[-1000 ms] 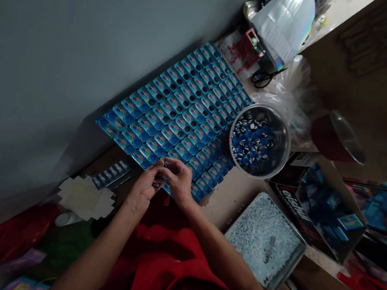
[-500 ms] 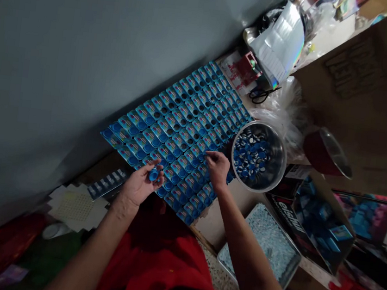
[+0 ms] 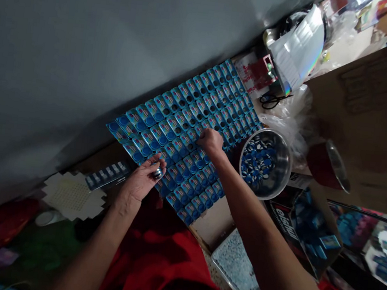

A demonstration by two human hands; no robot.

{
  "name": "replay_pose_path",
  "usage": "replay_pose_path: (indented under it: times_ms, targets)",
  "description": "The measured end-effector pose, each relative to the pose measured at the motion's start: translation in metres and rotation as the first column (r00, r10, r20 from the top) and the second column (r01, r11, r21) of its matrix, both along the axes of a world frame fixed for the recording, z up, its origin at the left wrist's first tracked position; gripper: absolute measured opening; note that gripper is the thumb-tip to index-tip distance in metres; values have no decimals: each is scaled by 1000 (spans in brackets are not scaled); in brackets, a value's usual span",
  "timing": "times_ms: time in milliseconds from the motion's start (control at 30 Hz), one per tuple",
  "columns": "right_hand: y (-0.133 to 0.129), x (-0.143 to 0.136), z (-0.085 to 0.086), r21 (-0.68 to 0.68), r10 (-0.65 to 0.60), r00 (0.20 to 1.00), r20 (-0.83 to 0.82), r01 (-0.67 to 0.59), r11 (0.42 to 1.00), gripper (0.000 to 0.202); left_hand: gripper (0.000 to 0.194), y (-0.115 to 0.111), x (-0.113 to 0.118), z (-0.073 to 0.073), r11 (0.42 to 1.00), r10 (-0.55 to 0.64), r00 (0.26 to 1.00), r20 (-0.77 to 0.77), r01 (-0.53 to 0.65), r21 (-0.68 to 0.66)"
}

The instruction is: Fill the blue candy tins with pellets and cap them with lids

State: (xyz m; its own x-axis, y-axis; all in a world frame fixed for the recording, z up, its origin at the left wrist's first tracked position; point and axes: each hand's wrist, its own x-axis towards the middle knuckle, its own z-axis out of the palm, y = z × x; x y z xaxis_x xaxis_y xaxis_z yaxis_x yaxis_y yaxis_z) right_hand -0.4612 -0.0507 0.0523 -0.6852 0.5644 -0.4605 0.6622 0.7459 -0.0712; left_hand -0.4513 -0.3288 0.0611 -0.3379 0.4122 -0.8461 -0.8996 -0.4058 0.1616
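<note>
Rows of small blue blister-like packs [image 3: 148,137] cover the table; some have dark round spots and others blue rounds. My left hand [image 3: 141,176] is palm up at their near edge, its fingers curled around a few small round discs [image 3: 158,173], silvery and blue. My right hand [image 3: 212,140] is closed over the middle rows, fingertips down at a pack; what it pinches, if anything, is hidden. To its right stands a metal bowl [image 3: 283,169] with many blue and white discs [image 3: 257,159] inside.
Below the bowl lies a tray of pale blue bits [image 3: 236,261], partly behind my right forearm. An open box [image 3: 288,221] of blue packs stands beside it. Black scissors [image 3: 271,101] and a red bowl [image 3: 327,165] lie farther off. A grey wall [image 3: 85,49] borders the left.
My right hand has moved up and farther over the rows of packs. My left fingers have closed more around the discs. The view has shifted slightly.
</note>
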Motion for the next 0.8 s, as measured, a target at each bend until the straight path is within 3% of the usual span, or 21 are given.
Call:
replay_pose_path:
  times_ms: [67, 167, 367, 533, 667, 800]
  targets:
    - [6, -8, 0, -4, 18, 999, 43, -17, 1000, 25, 28, 4, -3, -1, 1000, 29, 1000, -10, -29, -2]
    - [9, 1, 3, -1, 42, 998, -48, -42, 999, 29, 27, 10, -5, 4, 999, 53, 998, -26, -52, 5]
    - [1, 92, 10, -72, -47, 913, -405, 19, 997, 24, 23, 3, -7, 14, 996, 70, 996, 58, -73, 43]
    - [-8, 142, -7, -105, -6, 891, -454, -47, 993, 25, 28, 5, -3, 15, 998, 61, 992, 113, -65, 27]
    - [-12, 140, -16, -158, -86, 867, -490, 9, 987, 12, 28, 20, 2, 16, 999, 43, 994, 98, -42, -3]
    - [-27, 104, -7, -227, -102, 848, -520, -22, 974, 14, 31, 33, -3, 13, 999, 37, 997, 66, -39, 19]
